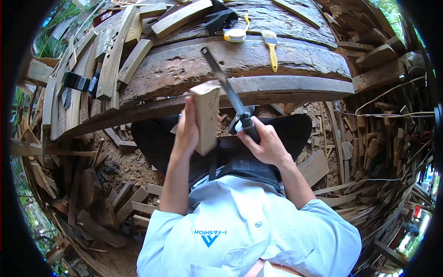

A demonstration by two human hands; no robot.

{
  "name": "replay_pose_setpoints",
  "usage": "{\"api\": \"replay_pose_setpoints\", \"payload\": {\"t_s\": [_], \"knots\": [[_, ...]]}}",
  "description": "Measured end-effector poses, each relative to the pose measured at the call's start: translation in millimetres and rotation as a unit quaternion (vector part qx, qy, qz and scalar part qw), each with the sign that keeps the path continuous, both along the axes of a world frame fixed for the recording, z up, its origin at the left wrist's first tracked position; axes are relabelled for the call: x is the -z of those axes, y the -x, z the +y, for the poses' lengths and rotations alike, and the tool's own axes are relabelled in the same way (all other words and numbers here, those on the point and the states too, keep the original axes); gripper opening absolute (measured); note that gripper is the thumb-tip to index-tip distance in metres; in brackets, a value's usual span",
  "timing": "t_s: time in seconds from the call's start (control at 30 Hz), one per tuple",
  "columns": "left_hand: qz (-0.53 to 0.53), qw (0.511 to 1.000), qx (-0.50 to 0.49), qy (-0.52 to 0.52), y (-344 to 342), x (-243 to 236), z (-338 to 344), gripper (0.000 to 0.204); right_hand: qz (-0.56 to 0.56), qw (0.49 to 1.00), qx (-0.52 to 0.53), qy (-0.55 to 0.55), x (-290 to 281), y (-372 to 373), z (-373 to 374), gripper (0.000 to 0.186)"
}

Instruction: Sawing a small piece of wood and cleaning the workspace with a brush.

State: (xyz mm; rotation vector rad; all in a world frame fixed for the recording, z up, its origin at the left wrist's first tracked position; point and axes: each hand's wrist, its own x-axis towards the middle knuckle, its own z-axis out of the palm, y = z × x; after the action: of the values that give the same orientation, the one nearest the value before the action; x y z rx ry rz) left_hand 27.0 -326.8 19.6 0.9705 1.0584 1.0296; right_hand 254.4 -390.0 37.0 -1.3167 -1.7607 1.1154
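Left hand (186,134) grips a pale wooden block (206,116), fingers wrapped around its left face and holding it upright above the person's lap. Roughly rectangular and light tan, the block shows a cut top end tilted toward the camera and smooth, unfinished sides. Right hand (266,144) is closed around the dark handle of a long black file (230,94), whose narrow blade slants up and to the left, passing just behind the block's upper right edge; whether blade and wood touch cannot be told. Both bare forearms rise from the lower edge of the head view, elbows bent, the left nearly vertical, the right angled inward from the pale blue shirt's sleeve. Ahead lies a weathered plank workbench (295,85) carrying a yellow-handled paintbrush (271,47) and a tape measure (235,34), well apart from the hands.
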Motion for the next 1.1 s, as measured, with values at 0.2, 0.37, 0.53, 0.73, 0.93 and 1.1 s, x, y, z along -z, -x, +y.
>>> {"api": "replay_pose_setpoints", "payload": {"t_s": [0.2, 0.37, 0.53, 0.73, 0.93, 1.1], "knots": [[0.574, 0.753, 0.016, -0.323, -17.7, -23.3, 76.1, 0.089, 0.023, 0.988, 0.152, -0.033, -5.0, -22.7, 6.5, 0.02], [0.633, 0.692, 0.072, -0.338, -36.2, -9.0, 89.4, 0.086, -0.034, 0.985, 0.145, 0.088, -7.2, -35.4, 5.5, 0.022], [0.633, 0.659, 0.065, -0.402, -40.3, -2.8, 85.3, 0.079, -0.19, 0.972, 0.125, -0.053, 3.2, -30.4, 8.1, 0.019], [0.622, 0.661, 0.137, -0.397, -31.0, -11.6, 90.8, 0.078, -0.276, 0.956, 0.096, -0.037, -2.0, -37.2, 17.5, 0.021], [0.501, 0.788, 0.061, -0.352, -21.4, -24.8, 99.6, 0.064, -0.264, 0.959, 0.097, -0.031, -5.4, -34.3, 16.2, 0.021], [0.521, 0.807, -0.085, -0.265, -38.6, -6.8, 100.8, 0.039, -0.292, 0.951, 0.086, -0.053, -4.9, -29.4, 14.8, 0.02]]}}
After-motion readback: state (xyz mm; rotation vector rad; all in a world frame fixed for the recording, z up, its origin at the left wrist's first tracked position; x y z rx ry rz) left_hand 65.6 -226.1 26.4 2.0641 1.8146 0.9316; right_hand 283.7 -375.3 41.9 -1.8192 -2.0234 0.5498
